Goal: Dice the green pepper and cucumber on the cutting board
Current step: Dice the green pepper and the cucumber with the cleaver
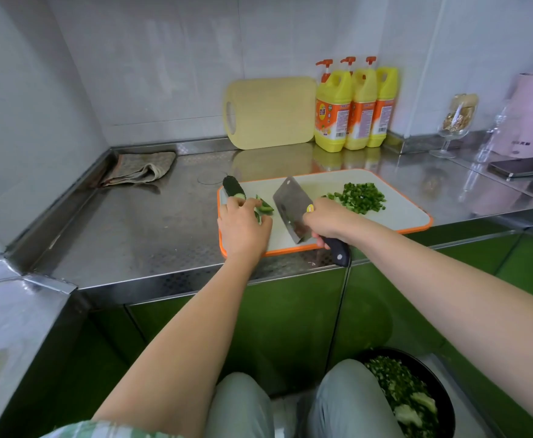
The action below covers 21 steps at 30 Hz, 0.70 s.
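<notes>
Head cam: left hand (243, 226) has its fingers curled down over the cucumber strips (265, 207), pinning them to the cutting board (401, 216). The uncut cucumber (233, 188) lies just past its fingertips, on the board's far-left corner. Right hand (325, 221) is clenched on the cleaver (290, 207) handle, with the blade between the two hands, angled away over the board. The diced green pile (361, 196) sits just beyond the right hand. A black bowl (416, 393) of chopped greens is on the floor, below the right forearm.
</notes>
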{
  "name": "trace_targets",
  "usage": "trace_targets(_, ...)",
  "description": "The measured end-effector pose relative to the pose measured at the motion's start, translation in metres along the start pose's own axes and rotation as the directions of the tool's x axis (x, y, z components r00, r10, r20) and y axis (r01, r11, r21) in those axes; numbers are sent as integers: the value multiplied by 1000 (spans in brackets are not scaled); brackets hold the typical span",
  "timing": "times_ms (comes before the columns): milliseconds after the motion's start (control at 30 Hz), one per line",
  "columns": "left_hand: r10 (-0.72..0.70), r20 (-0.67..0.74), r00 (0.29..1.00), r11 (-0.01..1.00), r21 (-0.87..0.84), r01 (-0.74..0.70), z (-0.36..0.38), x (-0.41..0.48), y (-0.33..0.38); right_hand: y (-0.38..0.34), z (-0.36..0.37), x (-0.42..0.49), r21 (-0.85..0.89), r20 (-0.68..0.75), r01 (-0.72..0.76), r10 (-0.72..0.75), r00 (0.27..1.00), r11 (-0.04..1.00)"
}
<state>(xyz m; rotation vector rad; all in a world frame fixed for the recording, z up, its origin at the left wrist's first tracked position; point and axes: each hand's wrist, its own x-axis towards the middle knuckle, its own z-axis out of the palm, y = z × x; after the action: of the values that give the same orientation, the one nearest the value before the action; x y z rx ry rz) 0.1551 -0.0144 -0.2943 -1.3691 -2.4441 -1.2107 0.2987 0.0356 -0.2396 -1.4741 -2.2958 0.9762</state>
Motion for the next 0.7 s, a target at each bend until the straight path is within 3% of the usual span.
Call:
trace_targets(200, 22, 79, 997, 997, 70, -27, -5, 4, 3, 25, -28, 5, -23, -97, -109, 106, 990, 994)
trace_targets(333, 32, 120, 992, 989, 137, -48, -6, 3, 8, 40, -41, 9, 0, -151, -95, 94, 984, 996)
trace_targets(467, 48, 140, 989, 980, 183, -74, -3, 3, 11, 36, -52, -2, 151, -34, 38, -33, 999, 988)
trace_targets(700, 31, 144, 989, 966, 250, -67, 2, 4, 16, 40, -43, -15, 99, 155, 39, -54, 986, 994)
